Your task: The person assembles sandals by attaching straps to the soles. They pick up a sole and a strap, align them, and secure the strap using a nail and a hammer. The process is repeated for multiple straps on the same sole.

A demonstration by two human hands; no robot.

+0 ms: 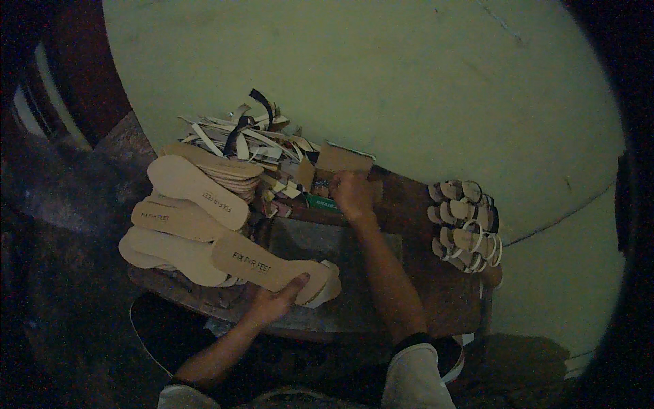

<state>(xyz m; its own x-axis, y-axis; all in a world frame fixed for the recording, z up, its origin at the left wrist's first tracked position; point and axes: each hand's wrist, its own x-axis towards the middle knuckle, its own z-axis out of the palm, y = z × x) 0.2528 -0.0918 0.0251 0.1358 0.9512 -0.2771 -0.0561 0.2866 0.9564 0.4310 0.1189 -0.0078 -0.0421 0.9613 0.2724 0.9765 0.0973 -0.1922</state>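
My left hand (276, 302) grips one end of a tan printed insole (252, 266), thumb on top. A paler piece (325, 290) shows from under that end. The insole's other end reaches over the piles of insoles (170, 252) on the left. At the small open cardboard box (344, 160), my right hand (353, 194) is closed at the opening. Small dark bits lie inside, by the fingers. Whatever the right fingers hold, if anything, is hidden. A green-sided carton (321, 202) sits just below the hand.
Behind the insoles lies a heap of cut strips and scraps (238, 136), pale and black. Strapped sandals (463, 218) stand in rows at the table's right end. The dark wooden table (443, 300) backs onto a pale green wall (409, 88).
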